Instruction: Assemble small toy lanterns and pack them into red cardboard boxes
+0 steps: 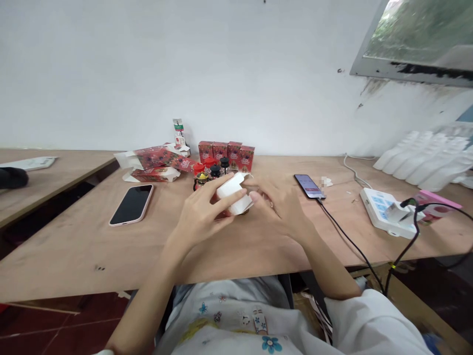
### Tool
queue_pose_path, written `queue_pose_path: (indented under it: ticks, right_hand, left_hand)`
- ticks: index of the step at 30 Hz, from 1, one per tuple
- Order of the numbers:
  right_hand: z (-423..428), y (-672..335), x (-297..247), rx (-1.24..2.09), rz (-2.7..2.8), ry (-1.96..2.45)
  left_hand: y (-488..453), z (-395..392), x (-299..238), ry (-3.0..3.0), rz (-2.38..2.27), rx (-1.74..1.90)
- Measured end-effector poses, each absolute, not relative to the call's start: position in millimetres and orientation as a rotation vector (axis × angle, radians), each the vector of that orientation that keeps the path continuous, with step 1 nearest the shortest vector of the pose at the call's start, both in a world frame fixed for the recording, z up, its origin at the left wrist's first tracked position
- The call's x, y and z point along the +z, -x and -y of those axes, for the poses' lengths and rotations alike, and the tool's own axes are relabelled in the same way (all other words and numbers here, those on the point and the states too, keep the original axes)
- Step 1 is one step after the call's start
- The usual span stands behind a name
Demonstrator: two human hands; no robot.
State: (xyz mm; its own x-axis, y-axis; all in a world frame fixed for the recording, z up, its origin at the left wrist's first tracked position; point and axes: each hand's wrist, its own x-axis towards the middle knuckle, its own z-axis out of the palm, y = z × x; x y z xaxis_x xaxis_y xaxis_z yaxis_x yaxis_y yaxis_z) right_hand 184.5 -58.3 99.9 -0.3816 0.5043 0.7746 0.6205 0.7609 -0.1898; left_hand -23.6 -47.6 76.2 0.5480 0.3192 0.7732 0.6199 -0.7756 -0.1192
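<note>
In my left hand (207,209) is a small red carton box (232,193), its white flap end turned toward my right side. The fingers wrap round the box from the left. My right hand (279,202), a little smeared by motion, has its thumb and fingertips on the flap end. Just behind the box stand several small lantern-shaped items: a red one (198,169), a black one (215,171) and a black-and-yellow one (201,179), partly hidden by my left hand. Several finished-looking red boxes (227,153) stand in a row behind them.
Unfolded red cartons (155,160) lie at the back left, by a small tube (178,130). A pink-edged phone (132,204) lies left. A cabled phone (309,186), a power strip (386,212), a pink package (436,203) and white bottles (424,155) are to the right.
</note>
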Motion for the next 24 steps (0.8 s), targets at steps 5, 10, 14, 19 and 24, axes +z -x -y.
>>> queue_pose_path:
  ticks: [5, 10, 14, 19, 24]
  right_hand:
    - [58.6, -187.1, 101.0, -0.219, 2.101, 0.998]
    - [53.2, -187.1, 98.3, -0.164, 2.068, 0.942]
    - [54.2, -187.3, 100.7, -0.069, 1.967, 0.943]
    - [53.9, -185.8, 100.0, 0.43, 1.886, 0.746]
    - [55.3, -181.8, 101.1, 0.767, 1.719, 0.655]
  left_hand:
    - [23.8, 44.6, 75.6, 2.428, 0.69, -1.07]
    - [25.6, 47.3, 82.9, 2.424, 0.652, -1.09]
    - [21.2, 51.4, 81.7, 2.432, 0.766, -1.12]
    - [4.3, 56.3, 70.9, 2.359, 0.785, -1.489]
    - [-1.0, 60.7, 70.2, 2.329, 0.939, -1.729]
